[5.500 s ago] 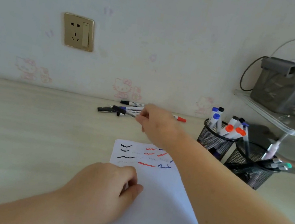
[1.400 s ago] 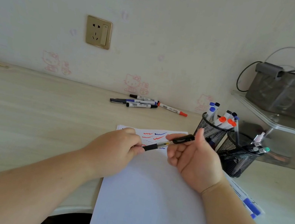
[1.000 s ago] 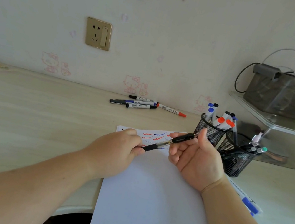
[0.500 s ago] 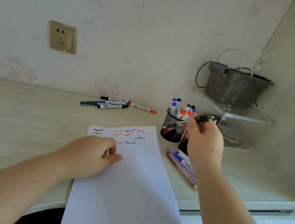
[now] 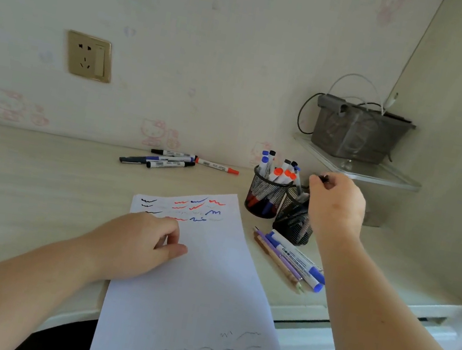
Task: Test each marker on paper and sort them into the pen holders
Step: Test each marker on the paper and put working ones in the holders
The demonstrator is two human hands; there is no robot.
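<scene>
We note the paper (image 5: 194, 275) lying on the table (image 5: 34, 172), its near end hanging past the table edge. Its far end carries short squiggles in black, red and blue; faint grey pencil-like marks run along its near edge. The left hand (image 5: 135, 246) rests on the sheet's left side, fingers loosely curled and holding nothing.

Two black mesh pen holders stand touching, right of the paper. The rear holder (image 5: 264, 197) holds markers with blue, black and orange-red caps upright or slightly tilted. The front holder (image 5: 291, 224) is partly covered by the right hand (image 5: 336, 206), which hovers above its rim with fingers pinched on a dark pen (image 5: 323, 178). Only the pen's black end shows beyond the fingertips; the rest is hidden, so we cannot tell whether its tip is already inside the holder.

Four loose markers (image 5: 171, 160) lie by the wall: three dark-capped ones bunched together, one with a red cap just to their right. A further group of pens (image 5: 290, 259) lies in front of the front holder: a blue-capped marker, a purple pen and a brownish one, side by side and touching.

Contents of the front holder are blurred and hard to make out. Print on the marker barrels is unreadable.
</scene>
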